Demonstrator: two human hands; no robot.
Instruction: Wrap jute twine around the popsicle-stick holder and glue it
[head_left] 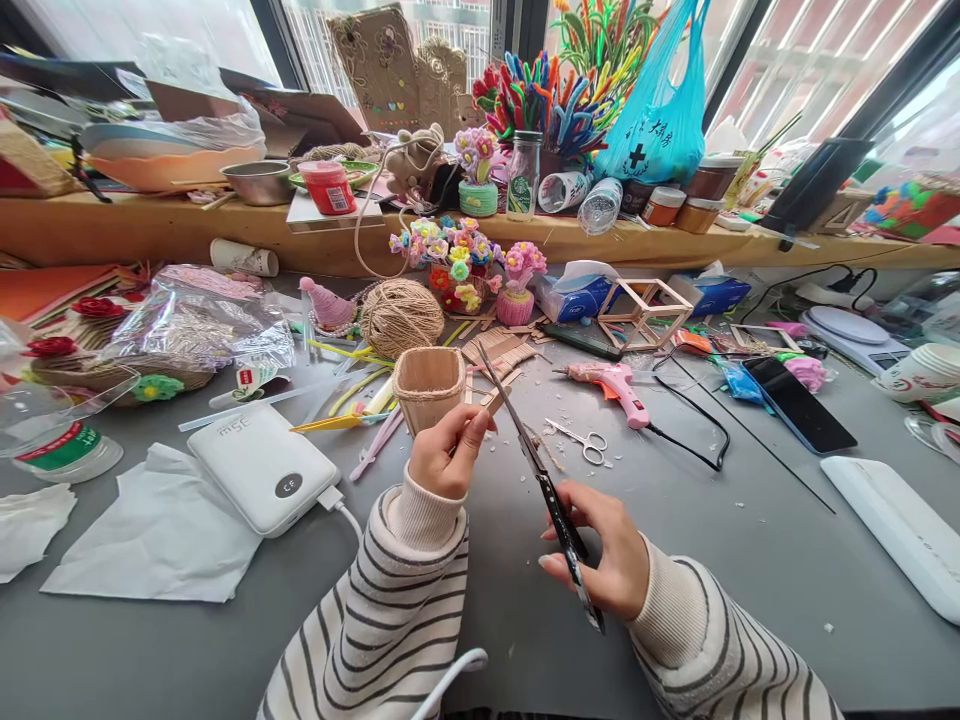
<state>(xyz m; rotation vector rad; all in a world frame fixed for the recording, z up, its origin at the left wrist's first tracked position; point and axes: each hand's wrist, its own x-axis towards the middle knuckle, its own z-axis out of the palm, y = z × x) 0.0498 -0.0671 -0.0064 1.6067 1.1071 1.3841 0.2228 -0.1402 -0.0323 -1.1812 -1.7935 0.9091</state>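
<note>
My left hand [450,452] is closed in a pinch on a flat wooden craft stick [504,391], whose free end points up toward the blades. My right hand [606,552] grips the handles of long black scissors [546,490], its fingers around the loops. The scissor blades point up and left, near the stick; whether they touch it I cannot tell. Just behind my left hand stands a small wooden-slat cup [426,392] with a twine-wrapped rim. More flat wooden sticks [504,350] lie in a loose pile beyond the scissors' tip.
A pink glue gun [611,385] with a black cord and small white-handled scissors [581,443] lie beyond my right hand. A twine ball [403,317] sits behind the cup. On the left is a white power bank [262,470]; on the right, a phone [799,405].
</note>
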